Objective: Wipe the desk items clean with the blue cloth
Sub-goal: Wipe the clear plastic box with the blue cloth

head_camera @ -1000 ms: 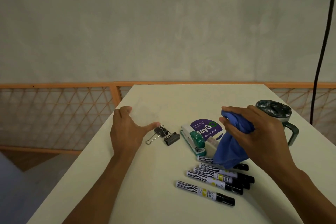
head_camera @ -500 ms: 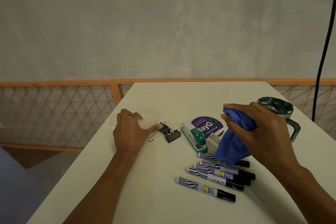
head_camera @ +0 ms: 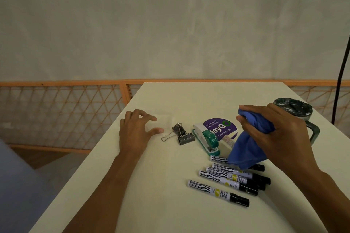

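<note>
The right hand (head_camera: 280, 134) is bunching the blue cloth (head_camera: 246, 149) just right of the stapler (head_camera: 205, 138), its grip curling round the wad while the loose tail is hanging over the markers (head_camera: 227, 182) in front of the stapler, likely gathering a firm pad for wiping. The left hand (head_camera: 134, 132) is sitting low over the counter (head_camera: 189, 100) left of the stapler, grip loosely spread and holding nothing, thumb pointing at the binder clips (head_camera: 181, 135), seemingly readying to steady one.

Blue cloth (head_camera: 246, 149); zebra-striped markers (head_camera: 223, 179); orange railing (head_camera: 64, 82).
</note>
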{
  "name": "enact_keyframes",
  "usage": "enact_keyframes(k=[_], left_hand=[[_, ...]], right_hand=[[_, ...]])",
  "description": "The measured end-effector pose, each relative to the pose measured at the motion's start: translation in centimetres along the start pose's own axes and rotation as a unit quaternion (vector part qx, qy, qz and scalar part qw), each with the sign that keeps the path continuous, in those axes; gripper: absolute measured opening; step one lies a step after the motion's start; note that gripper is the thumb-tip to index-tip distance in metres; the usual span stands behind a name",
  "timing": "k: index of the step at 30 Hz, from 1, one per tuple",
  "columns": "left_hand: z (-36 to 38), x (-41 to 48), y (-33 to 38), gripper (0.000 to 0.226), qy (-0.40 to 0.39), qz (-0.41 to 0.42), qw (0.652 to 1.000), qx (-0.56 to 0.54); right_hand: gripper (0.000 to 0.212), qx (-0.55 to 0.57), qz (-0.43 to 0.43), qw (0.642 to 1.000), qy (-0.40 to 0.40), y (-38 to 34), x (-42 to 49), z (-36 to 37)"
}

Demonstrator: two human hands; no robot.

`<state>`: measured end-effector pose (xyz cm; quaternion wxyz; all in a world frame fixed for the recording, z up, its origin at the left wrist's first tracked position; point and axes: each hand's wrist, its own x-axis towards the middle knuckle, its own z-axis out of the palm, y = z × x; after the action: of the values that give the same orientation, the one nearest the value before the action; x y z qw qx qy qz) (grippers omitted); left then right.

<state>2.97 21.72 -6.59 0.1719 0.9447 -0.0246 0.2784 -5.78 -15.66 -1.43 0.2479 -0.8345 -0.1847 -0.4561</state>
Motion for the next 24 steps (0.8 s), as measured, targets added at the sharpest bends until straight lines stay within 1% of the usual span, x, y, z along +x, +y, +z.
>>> enact_keyframes(k=[2, 4, 8, 12, 16, 17, 20, 22, 24], left_hand=[[-0.1, 0.1, -0.4, 0.026, -0.004, 0.015, 1.000, -0.023], [0.0, 0.1, -0.7, 0.016, 0.001, 0.021, 0.999, -0.032], [0.1, 0.2, -1.0, 0.020, 0.002, 0.014, 0.999, -0.041], [0.2, 0.3, -1.3, 0.026, -0.003, 0.019, 0.998, -0.059], [-0.6, 0.3, -2.2, 0.055, -0.021, 0.037, 0.996, -0.080], [-0.8, 0.4, -2.7, 0.059, -0.024, 0.035, 0.996, -0.082], [-1.2, 0.5, -4.5, 0.057, -0.027, 0.009, 0.996, -0.086], [-1.2, 0.5, -5.2, 0.050, -0.024, -0.015, 0.996, -0.085], [-1.1, 0.3, -5.5, 0.043, -0.009, -0.017, 0.995, -0.099]], right_hand=[[0.047, 0.003, 0.000, 1.000, -0.002, 0.0, 0.0, 0.0], [0.045, 0.003, 0.001, 1.000, -0.003, 0.1, -0.1, -0.1], [0.048, -0.008, 0.002, 1.000, 0.006, 0.2, -0.2, 0.0], [0.047, -0.004, 0.003, 1.000, 0.002, 0.2, -0.1, 0.0], [0.048, -0.016, -0.005, 1.000, 0.002, 0.1, 0.0, -0.3], [0.048, -0.016, -0.008, 1.000, 0.005, 0.0, 0.1, -0.3], [0.051, -0.018, -0.012, 1.000, 0.016, 0.0, 0.0, -0.4], [0.056, -0.017, -0.019, 0.999, 0.020, 0.0, 0.0, -0.3], [0.053, -0.012, -0.022, 0.999, 0.020, -0.1, 0.0, -0.3]])
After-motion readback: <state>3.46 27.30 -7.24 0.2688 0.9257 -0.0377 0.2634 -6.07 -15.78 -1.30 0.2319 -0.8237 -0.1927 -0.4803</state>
